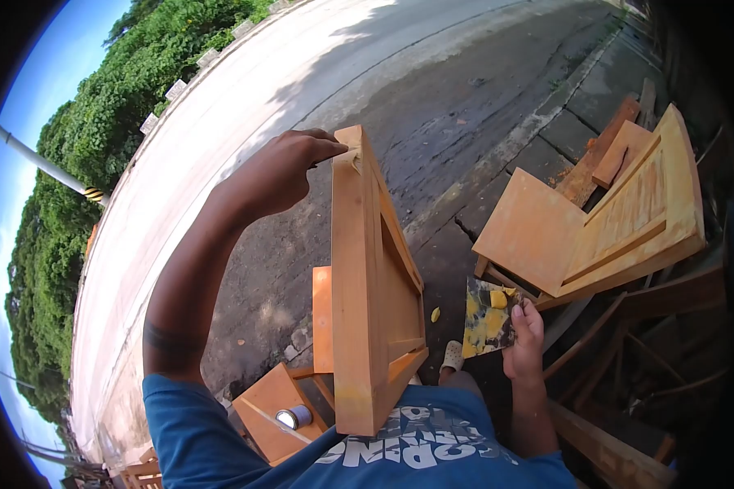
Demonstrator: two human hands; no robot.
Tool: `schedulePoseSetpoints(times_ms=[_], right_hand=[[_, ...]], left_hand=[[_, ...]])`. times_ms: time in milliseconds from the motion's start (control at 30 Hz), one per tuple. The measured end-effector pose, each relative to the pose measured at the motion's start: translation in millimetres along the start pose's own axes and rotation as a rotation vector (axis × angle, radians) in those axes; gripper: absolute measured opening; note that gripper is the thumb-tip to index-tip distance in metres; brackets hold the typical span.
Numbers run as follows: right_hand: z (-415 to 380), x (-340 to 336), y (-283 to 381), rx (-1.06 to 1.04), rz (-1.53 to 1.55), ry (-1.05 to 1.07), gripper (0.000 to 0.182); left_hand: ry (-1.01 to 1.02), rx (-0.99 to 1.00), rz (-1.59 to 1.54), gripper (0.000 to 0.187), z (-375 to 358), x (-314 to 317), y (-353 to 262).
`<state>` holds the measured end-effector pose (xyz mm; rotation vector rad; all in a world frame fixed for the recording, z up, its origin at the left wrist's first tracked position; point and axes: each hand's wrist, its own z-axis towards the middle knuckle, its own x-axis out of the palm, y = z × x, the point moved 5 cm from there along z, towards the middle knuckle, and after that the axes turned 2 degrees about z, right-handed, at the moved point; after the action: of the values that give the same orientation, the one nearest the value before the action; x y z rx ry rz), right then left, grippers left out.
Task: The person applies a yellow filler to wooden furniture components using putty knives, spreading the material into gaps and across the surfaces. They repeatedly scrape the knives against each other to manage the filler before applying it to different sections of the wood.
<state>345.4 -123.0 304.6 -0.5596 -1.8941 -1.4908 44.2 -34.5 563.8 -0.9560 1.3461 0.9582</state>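
A framed wooden panel point(355, 301), like a cabinet door, stands on edge in front of my body. My left hand point(285, 171) is at its upper end, fingers bent and pressed together, fingertips touching the corner. A small pale curl shows on the wood there; whether the fingers pinch anything is hidden. Low on the right, my right hand point(526, 334) grips a thin, stained board point(485, 330) by its edge. Yellow and dark smears cover that board, and a yellow putty-like lump point(498, 299) sits near its top.
More wooden panels point(628, 220) lean on the right, above dark scrap timber point(628, 350). At lower left, an open can point(294, 417) and a thin stick rest on an orange-brown board point(261, 407). Beyond are wet pavement point(465, 98), a sunlit road point(179, 187) and a pole point(49, 167).
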Motion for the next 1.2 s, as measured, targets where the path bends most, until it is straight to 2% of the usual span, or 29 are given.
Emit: schedulePoseSetpoints(times_ms=[200,367,433,500,600,633,667,700,733,767,800,900,1000,1100,1167,1200], right_hand=[[-16.4,1.9,1.9,-0.018,0.014,-0.029,0.03],[-20.6,-8.6,-7.7,-0.004,0.024,-0.041,0.031],[-23.6,-7.2,-7.5,-0.007,0.022,-0.039,0.03],[-33.4,-6.4,-5.4,-0.023,0.013,-0.057,0.03],[-43.9,-8.4,-0.6,-0.052,0.005,-0.095,0.03],[-46.4,-9.6,0.6,-0.063,0.006,-0.114,0.03],[-47.6,-11.0,1.3,-0.069,0.007,-0.116,0.029],[-51.2,-10.6,2.3,-0.069,0.003,-0.124,0.029],[-52.4,-11.5,3.2,-0.07,-0.003,-0.129,0.029],[-53.4,-12.7,4.0,-0.072,-0.009,-0.134,0.029],[-54.4,-14.4,4.1,-0.07,-0.019,-0.135,0.029],[-58.3,-17.1,3.4,-0.068,-0.042,-0.15,0.029],[-61.9,-19.3,2.9,-0.07,-0.058,-0.18,0.03],[-64.4,-22.6,2.1,-0.081,-0.062,-0.212,0.029],[-65.8,-22.4,0.1,-0.079,-0.055,-0.237,0.029],[-67.4,-20.8,-2.1,-0.063,-0.04,-0.254,0.026]], left_hand=[[0.171,-0.015,0.004,0.063,10.4,8.1,-5.7],[0.21,0.13,-0.07,0.054,-32.2,6.9,-55.9],[0.204,0.106,-0.11,0.055,-62.8,4.4,-78.4],[0.216,0.189,-0.179,0.056,-94.0,-6.0,-94.1],[0.063,0.07,-0.363,0.057,-102.3,-19.8,-66.9],[-0.105,-0.074,-0.497,0.058,-95.1,-20.7,-47.1],[-0.322,-0.113,-0.514,0.061,-89.1,-15.1,-29.0],[-0.465,-0.139,-0.543,0.063,-83.4,-3.8,-13.2],[-0.519,-0.199,-0.576,0.06,-75.2,9.6,-6.5],[-0.618,-0.12,-0.551,0.058,-66.4,28.6,0.7],[-0.652,-0.088,-0.618,0.058,-59.8,45.8,3.2],[-0.709,0.107,-0.49,0.053,-49.3,79.5,-10.5],[-0.749,0.03,-0.421,0.05,-55.8,110.3,-4.4],[-0.372,-0.1,-0.303,0.051,-73.1,119.1,29.8],[-0.434,-0.224,-0.365,0.055,-72.2,73.8,33.9],[-0.369,-0.171,-0.352,0.056,-64.0,55.9,28.6]])
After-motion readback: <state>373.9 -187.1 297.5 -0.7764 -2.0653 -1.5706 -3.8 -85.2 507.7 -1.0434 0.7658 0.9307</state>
